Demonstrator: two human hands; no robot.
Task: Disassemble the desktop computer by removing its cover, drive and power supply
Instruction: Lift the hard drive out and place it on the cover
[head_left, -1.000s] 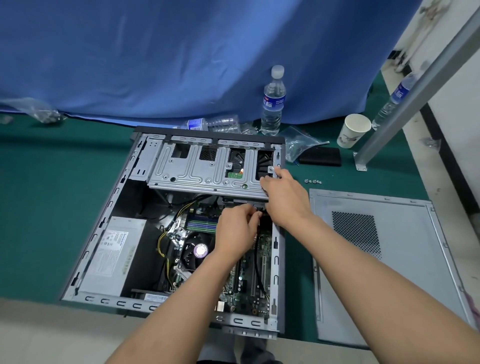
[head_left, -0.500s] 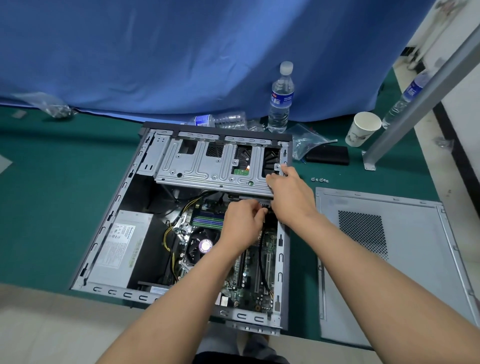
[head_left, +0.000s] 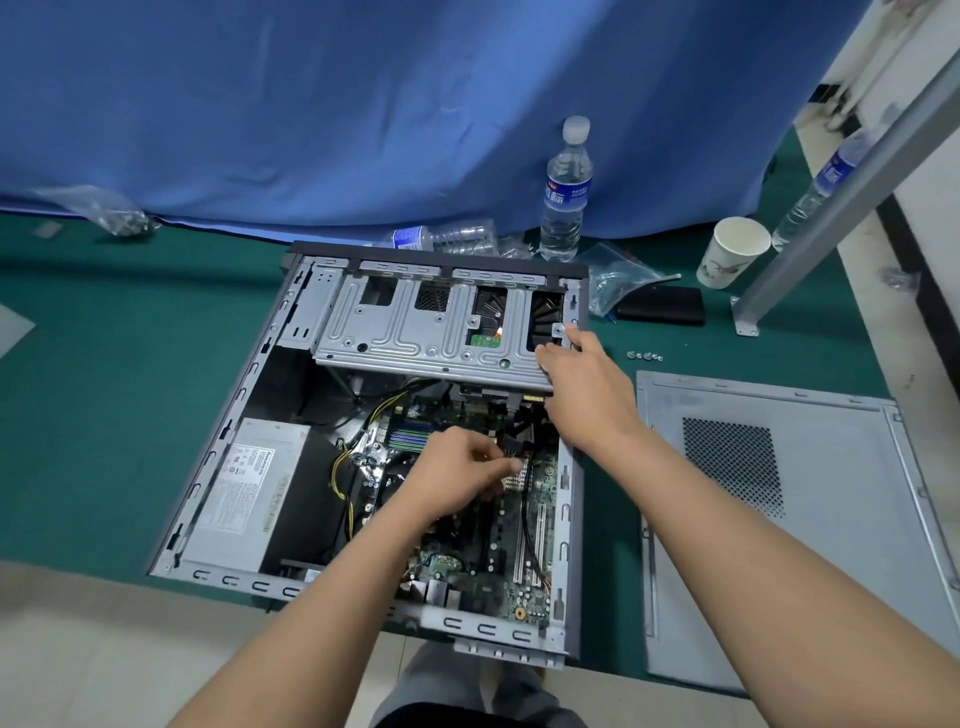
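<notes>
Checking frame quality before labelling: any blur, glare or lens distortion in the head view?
Head view: the open grey metal computer case is sharp at centre under even, soft light with no harsh glare; wide-angle distortion bends the blue fabric backdrop and the grey metal post; the bottom corners look soft.

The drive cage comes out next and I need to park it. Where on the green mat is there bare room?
Bare mat lies left of the computer case, up to the blue curtain. Behind the case it is crowded: bottles, plastic bags, a paper cup. To the right lie screws and the removed side cover.
</notes>
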